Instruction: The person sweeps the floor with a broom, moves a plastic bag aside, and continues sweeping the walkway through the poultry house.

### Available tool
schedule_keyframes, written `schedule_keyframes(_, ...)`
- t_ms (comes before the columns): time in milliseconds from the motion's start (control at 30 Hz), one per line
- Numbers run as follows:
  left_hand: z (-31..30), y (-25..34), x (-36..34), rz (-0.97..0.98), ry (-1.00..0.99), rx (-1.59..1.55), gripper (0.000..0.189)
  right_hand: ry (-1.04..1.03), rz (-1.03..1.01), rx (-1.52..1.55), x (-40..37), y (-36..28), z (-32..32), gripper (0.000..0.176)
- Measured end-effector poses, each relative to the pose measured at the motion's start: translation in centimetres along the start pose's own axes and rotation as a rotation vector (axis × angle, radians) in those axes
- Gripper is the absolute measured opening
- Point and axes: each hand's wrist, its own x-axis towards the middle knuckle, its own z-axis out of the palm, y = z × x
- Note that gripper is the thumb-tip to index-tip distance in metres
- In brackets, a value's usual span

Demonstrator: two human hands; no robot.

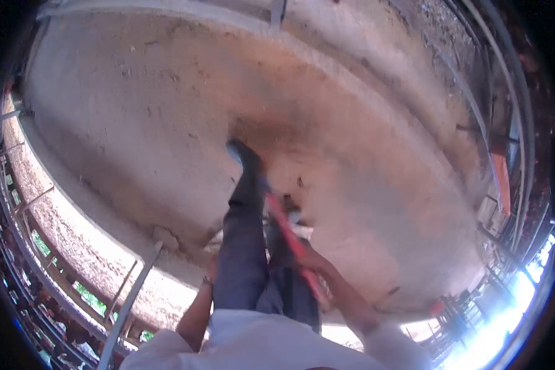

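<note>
My right hand point(312, 261) is wrapped round a long red handle point(283, 223), which slants down past my right leg towards the floor. The handle's lower end is blurred close to my legs. My left hand point(213, 269) hangs beside my left thigh, its fingers mostly hidden and smeared; I cannot tell whether it holds anything. Pale material point(303, 232) shows on both sides of my legs, largely covered by them. My left leg, in dark trousers point(243, 246), is stretched forward, with a dark boot point(235, 152) on the floor.
A dusty brown concrete floor point(135, 123) spreads around me, with small bits of debris. A raised kerb point(376, 92) curves along the far side. Metal posts and rails point(129, 308) line the left, with more railings point(512, 240) and an orange-red panel point(501, 182) on the right.
</note>
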Motion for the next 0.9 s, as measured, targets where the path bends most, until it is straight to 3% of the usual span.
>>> schedule_keyframes(33,0.1,0.0,-2.6,-0.055,-0.019,-0.075,0.031,-0.110,-0.091,-0.177,2.0,-3.5,2.5,0.034)
schedule_keyframes(67,-1.5,0.7,-1.1,-0.082,-0.024,-0.142,0.030,-0.231,-0.125,0.058,2.1,-5.0,3.5,0.041)
schedule_keyframes(167,-6.5,10.6,0.5,-0.170,0.061,-0.139,0.026,-0.174,-0.376,0.222,-2.2,-4.8,3.5,0.039)
schedule_keyframes(233,-10.4,14.3,-0.3,-0.229,0.159,-0.107,0.023,-0.136,-0.310,0.281,-10.6,-4.7,2.0,0.044)
schedule_keyframes(300,-11.7,15.2,-0.3,-0.278,0.299,-0.181,0.018,0.103,-0.307,0.151,-14.7,1.9,1.2,0.040)
schedule_keyframes(367,-12.2,14.6,-0.4,-0.148,0.285,-0.313,0.015,0.311,-0.286,0.258,-20.4,5.5,1.2,0.041)
schedule_keyframes(400,-12.2,14.4,-0.3,-0.085,0.277,-0.381,0.014,0.426,-0.124,0.427,-21.4,8.9,1.6,0.038)
schedule_keyframes(433,-12.6,16.1,-0.4,-0.078,0.211,-0.370,0.014,0.539,0.043,0.596,-21.5,12.4,2.2,0.035)
schedule_keyframes(500,-12.5,21.4,-1.3,-0.063,0.091,-0.345,0.016,0.641,0.042,0.658,-18.9,17.7,2.5,0.028)
schedule_keyframes(567,-9.2,20.0,-2.5,0.047,-0.120,-0.536,0.013,0.605,-0.024,0.847,-12.1,22.0,4.4,0.021)
schedule_keyframes(633,-9.2,23.0,-4.5,-0.482,-0.420,-0.738,0.023,0.340,0.006,0.581,-1.4,21.9,9.9,0.017)
schedule_keyframes(667,-9.7,24.7,-5.1,-0.755,-0.436,-0.885,0.031,0.057,-0.010,0.943,-0.6,16.9,14.4,0.019)
schedule_keyframes(700,-10.2,25.1,-6.0,-1.044,-0.443,-1.021,0.039,-0.127,-0.050,0.569,3.1,12.3,18.1,0.022)
schedule_keyframes(733,-9.9,22.8,-7.6,-0.926,-0.294,-0.999,0.043,-0.190,-0.160,0.397,1.2,2.6,20.8,0.023)
schedule_keyframes(767,-9.3,19.5,-9.1,-0.799,-0.148,-0.963,0.048,-0.268,-0.343,0.204,3.0,-0.4,23.1,0.025)
schedule_keyframes(833,-12.0,19.0,-8.2,-0.583,0.008,-0.958,0.051,-0.391,-0.807,0.057,5.6,-3.4,27.3,0.026)
schedule_keyframes(900,-17.3,19.5,-8.1,-0.463,0.020,-0.986,0.049,-0.391,-0.576,0.248,3.1,-6.0,28.5,0.036)
